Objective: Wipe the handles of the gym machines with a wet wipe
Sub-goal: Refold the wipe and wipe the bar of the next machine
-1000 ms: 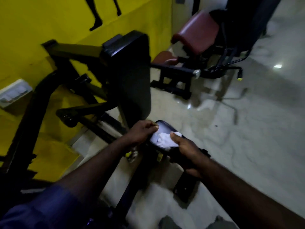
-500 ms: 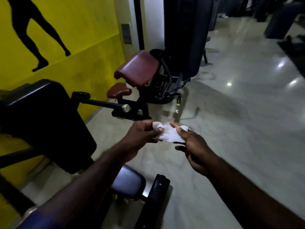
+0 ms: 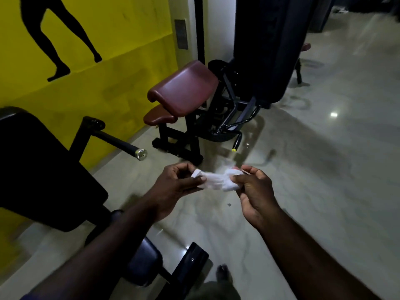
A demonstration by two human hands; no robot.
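Note:
A crumpled white wet wipe (image 3: 216,180) is stretched between both hands above the floor. My left hand (image 3: 173,187) pinches its left end and my right hand (image 3: 255,191) grips its right end. To the left, a black bar handle with a chrome end cap (image 3: 121,144) sticks out from the black machine beside me. Further back stands a machine with maroon pads (image 3: 184,89); a curved black handle with a yellow tip (image 3: 237,141) hangs low at its front.
A large black pad (image 3: 43,169) fills the left side, and a dark seat pad (image 3: 145,260) lies below my left forearm. A tall dark weight-stack cover (image 3: 270,44) rises behind the maroon machine. The yellow wall (image 3: 119,40) runs along the left. Glossy floor (image 3: 324,169) spreads to the right.
The view has swung up from the black machine's seat toward the maroon machine. Both hands lifted off the seat pad and pulled the wipe apart between them.

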